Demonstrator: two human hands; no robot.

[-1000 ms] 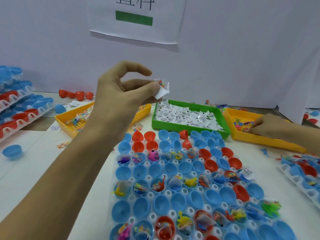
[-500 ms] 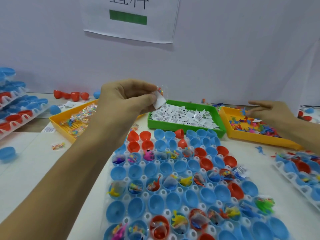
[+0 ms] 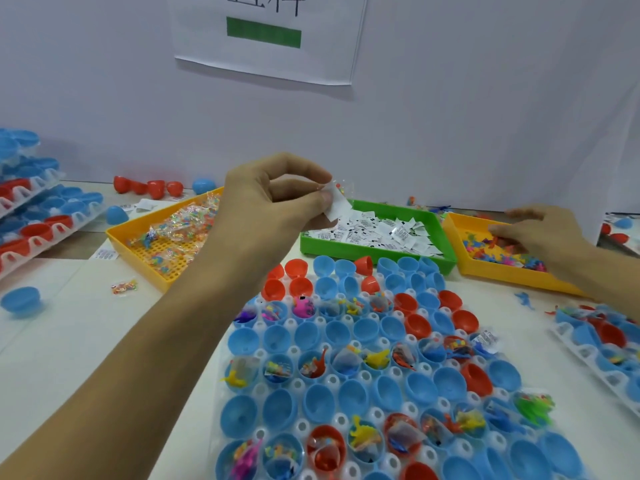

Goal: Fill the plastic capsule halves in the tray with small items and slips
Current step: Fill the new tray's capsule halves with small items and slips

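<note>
A white tray [image 3: 341,419] of blue and red capsule halves lies in front of me; several halves hold small toys and packets, others are bare. My left hand [image 3: 273,206] hovers above the tray's far edge and pinches a white paper slip [image 3: 337,207] together with a small clear packet [image 3: 343,187] between thumb and fingers. My right hand [image 3: 540,233] reaches into the right yellow tray [image 3: 502,275]. Its fingertips touch the small coloured toys [image 3: 485,247] with the thumb spread apart.
A green tray [image 3: 377,252] of white slips sits behind the capsules, a yellow tray [image 3: 135,258] of clear packets to its left. Stacked capsule trays [image 3: 34,216] stand far left, another tray [image 3: 602,344] at right. A loose blue half [image 3: 20,299] and a packet [image 3: 123,286] lie on the table.
My left hand came down from higher up, still pinching the slip and packet. My right hand lifted out of the toy tray, then went back down onto the toys.
</note>
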